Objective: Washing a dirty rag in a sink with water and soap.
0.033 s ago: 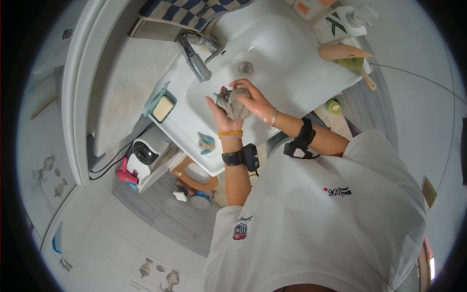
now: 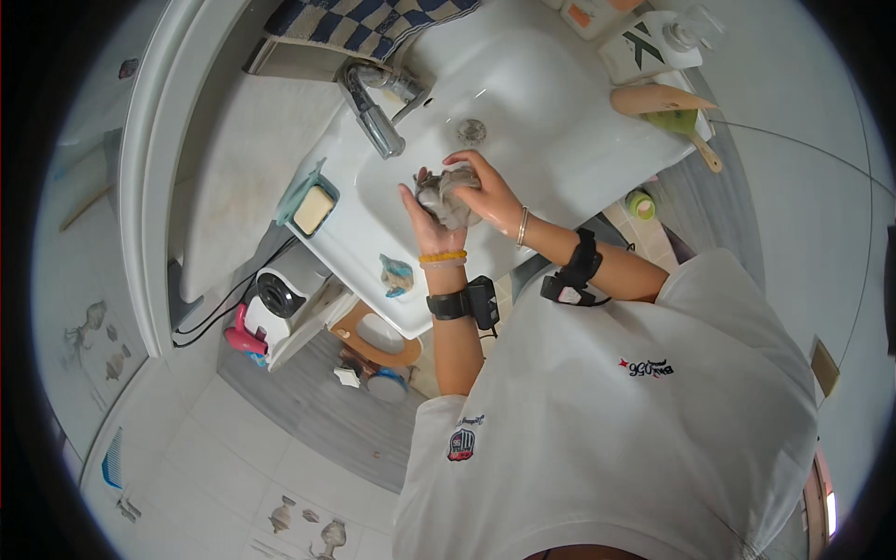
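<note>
Bathroom, head view: white basin [image 2: 551,140] ran slantwise across the upper middle, chrome faucet [image 2: 380,126] on its back edge, drain [image 2: 472,132] in the bowl.
Cloth: wadded grey cloth [image 2: 446,203], held between both hands over the bowl, front-left part of the basin, near the drain.
Left hand [image 2: 438,239]: cupped around the cloth from the left and below, thumb standing off to the left; yellow bracelet [image 2: 441,256] at the wrist.
Right hand [image 2: 495,199]: clamped on the cloth from the right, fingers bent over its far side.
Front-left corner: crumpled blue-and-tan piece [image 2: 396,275] lay near it, on the rim.
Back-left corner: pale soap bar [image 2: 315,208] sat in a teal dish [image 2: 328,176].
Back edge: blue-and-cream checked towel [image 2: 373,28] hung beyond the faucet.
Right end: white pump bottle [image 2: 644,49] stood toward the back; tan curved piece [image 2: 658,100] and green brush-like tool [image 2: 672,120] lay toward the front-right corner, just beside each other.
</note>
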The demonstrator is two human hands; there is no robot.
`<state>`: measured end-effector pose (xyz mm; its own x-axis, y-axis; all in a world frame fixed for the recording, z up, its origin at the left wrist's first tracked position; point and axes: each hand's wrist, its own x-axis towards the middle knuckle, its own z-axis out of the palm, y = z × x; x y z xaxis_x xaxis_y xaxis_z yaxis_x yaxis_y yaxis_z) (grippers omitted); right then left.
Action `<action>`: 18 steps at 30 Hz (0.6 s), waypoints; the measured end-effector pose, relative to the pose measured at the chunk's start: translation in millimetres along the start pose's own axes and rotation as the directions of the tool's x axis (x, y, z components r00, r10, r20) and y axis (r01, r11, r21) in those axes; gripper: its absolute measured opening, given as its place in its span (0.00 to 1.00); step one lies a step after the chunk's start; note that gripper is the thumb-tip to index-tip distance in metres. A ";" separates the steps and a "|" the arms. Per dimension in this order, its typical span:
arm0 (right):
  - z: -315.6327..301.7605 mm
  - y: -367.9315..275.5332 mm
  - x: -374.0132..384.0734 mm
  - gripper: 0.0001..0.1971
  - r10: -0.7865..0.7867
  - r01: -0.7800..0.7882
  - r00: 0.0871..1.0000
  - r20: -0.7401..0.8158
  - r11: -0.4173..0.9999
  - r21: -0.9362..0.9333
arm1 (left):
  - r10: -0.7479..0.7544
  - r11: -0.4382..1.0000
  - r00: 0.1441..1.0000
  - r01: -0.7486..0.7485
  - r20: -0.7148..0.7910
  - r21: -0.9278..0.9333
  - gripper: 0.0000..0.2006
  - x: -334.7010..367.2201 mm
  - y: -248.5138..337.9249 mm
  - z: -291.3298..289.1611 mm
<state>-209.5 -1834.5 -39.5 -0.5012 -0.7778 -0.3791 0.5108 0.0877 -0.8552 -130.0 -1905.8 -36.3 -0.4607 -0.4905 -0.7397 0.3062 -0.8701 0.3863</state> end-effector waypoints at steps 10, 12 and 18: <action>25.6 -3.0 3.4 0.14 0.364 -0.551 0.834 0.415 0.515 0.657 | 0.676 -0.369 0.297 -0.656 0.675 0.658 0.08 -28.1 17.6 23.1; 40.6 5.5 11.6 0.10 0.278 -0.521 0.853 0.441 0.423 0.741 | 0.390 -0.664 0.141 -0.641 0.910 0.384 0.10 -30.9 19.4 21.2; 51.1 31.1 30.5 0.06 -0.024 -0.362 0.876 0.482 0.626 0.690 | 0.398 -0.676 0.182 -0.605 0.899 0.421 0.10 -23.8 26.0 15.1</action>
<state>-173.2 -1887.3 -59.6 -0.1149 -0.9833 -0.1410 0.9837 -0.0928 -0.1541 -123.7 -1917.4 -0.4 -0.7109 -0.4790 0.5150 -0.2793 0.8642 0.4184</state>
